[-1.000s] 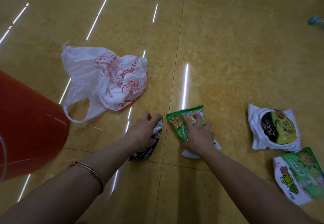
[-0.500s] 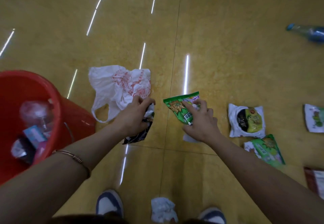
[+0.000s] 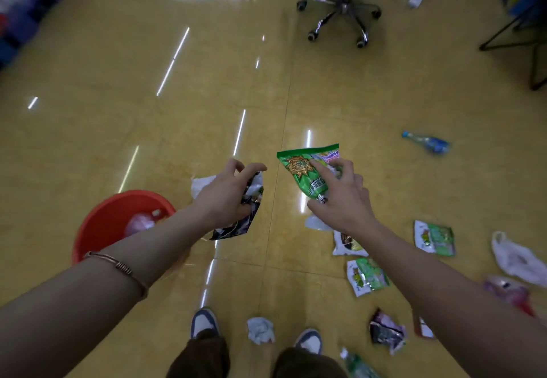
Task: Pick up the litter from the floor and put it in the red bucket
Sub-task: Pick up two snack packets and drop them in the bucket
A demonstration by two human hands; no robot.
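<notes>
Right hand [image 3: 340, 197] grips green snack packet [image 3: 305, 170]; left hand [image 3: 228, 197] crumpled dark wrapper [image 3: 245, 218].

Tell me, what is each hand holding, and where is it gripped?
The left hand clutches a dark crumpled wrapper around its upper part; the right hand pinches a green snack packet by its lower right edge.
</notes>
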